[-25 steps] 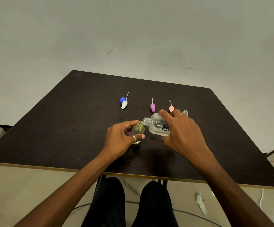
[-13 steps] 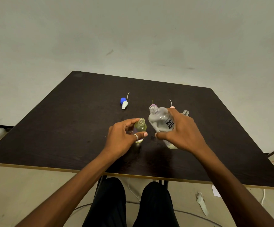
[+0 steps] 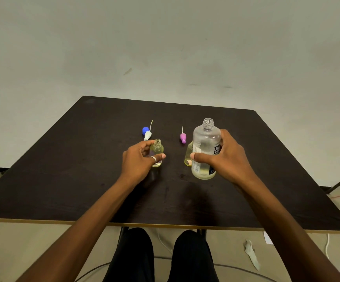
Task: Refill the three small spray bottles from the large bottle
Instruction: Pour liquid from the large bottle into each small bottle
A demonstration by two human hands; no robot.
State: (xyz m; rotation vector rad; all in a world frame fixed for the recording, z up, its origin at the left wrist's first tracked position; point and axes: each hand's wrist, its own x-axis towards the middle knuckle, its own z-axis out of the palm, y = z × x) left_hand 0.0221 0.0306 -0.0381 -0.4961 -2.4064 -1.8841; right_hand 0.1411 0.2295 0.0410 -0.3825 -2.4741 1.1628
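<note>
My right hand [image 3: 224, 157] grips the large clear bottle [image 3: 205, 147], which stands upright and uncapped on the dark table [image 3: 67, 176] with a little pale liquid at its bottom. My left hand [image 3: 139, 160] holds a small open bottle [image 3: 157, 150] filled with yellowish liquid, upright on the table. A second small yellowish bottle [image 3: 188, 157] peeks out just left of and behind the large one. Two spray caps lie behind: a blue and white one [image 3: 146, 132] and a pink one [image 3: 183, 137]. A third small bottle is hidden from view.
The table's front edge [image 3: 165, 225] runs above my knees. Cables and paper scraps [image 3: 251, 254] lie on the floor. A pale wall stands behind the table.
My right hand has tipped the large bottle back from pouring into the small bottle to upright and set it down to the right. My left hand still holds the small bottle.
</note>
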